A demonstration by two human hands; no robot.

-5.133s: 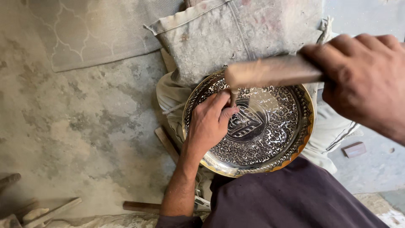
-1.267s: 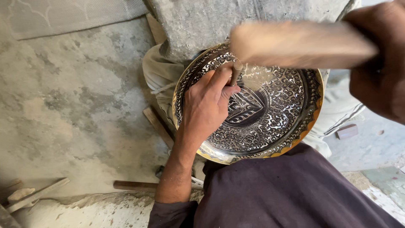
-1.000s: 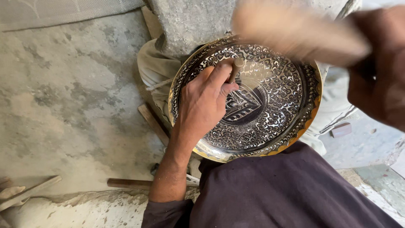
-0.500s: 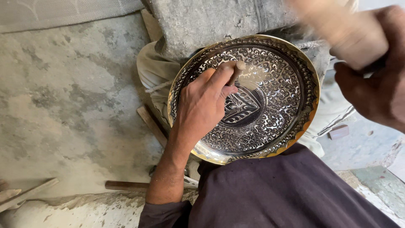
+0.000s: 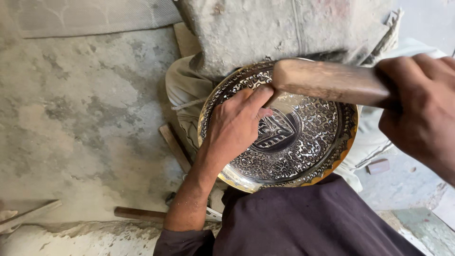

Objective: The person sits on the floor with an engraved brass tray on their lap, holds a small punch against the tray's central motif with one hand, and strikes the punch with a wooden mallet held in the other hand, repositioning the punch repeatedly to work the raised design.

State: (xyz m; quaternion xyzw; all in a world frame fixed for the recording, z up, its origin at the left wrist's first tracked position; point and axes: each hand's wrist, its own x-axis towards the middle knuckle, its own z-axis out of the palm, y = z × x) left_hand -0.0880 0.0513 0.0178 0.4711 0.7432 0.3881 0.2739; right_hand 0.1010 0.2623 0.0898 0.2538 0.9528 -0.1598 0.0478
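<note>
The left hand [image 5: 234, 128] rests on the engraved metal tray [image 5: 303, 142], its grip pinching a small chisel [image 5: 271, 98] against the tray's upper part. Above the tray, the right hand [image 5: 422, 109] has its grip wrapped tight around a wooden mallet [image 5: 327, 81], whose head sits just over the chisel.

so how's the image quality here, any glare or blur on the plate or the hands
Head view: soft, even daylight with no hard shadows; the engraved metal plate throws bright glare below the wooden mallet. The left hand is sharp, while the right hand, close to the lens, looks large and slightly soft. The concrete floor is in clear focus.
</note>
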